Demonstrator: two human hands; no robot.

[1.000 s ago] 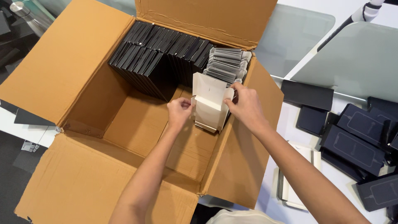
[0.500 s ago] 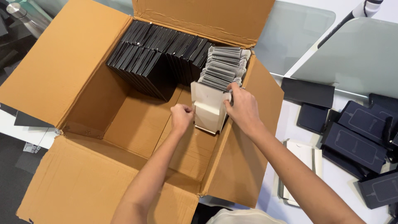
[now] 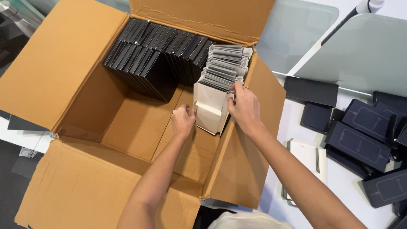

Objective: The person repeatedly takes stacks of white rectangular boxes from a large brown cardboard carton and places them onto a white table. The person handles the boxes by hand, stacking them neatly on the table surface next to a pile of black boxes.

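Observation:
A big open cardboard box (image 3: 63, 72) holds rows of thin black boxes (image 3: 148, 55) standing on edge along its far wall, and a row of flat white and grey boxes (image 3: 222, 68) at its right. My left hand (image 3: 183, 120) and my right hand (image 3: 243, 106) press from either side on the nearest white boxes (image 3: 210, 110) at the front of that row. Both hands grip this small stack, which stands upright on the box floor against the right wall.
On the white table at the right lie several dark flat boxes (image 3: 360, 131) and a white box (image 3: 307, 159). Two glass-topped surfaces (image 3: 364, 51) sit beyond. The box's flaps spread wide on all sides; its near-left floor is bare cardboard.
Both hands have pushed the white stack back against the grey-white row. The view has shifted slightly; the hands keep their hold.

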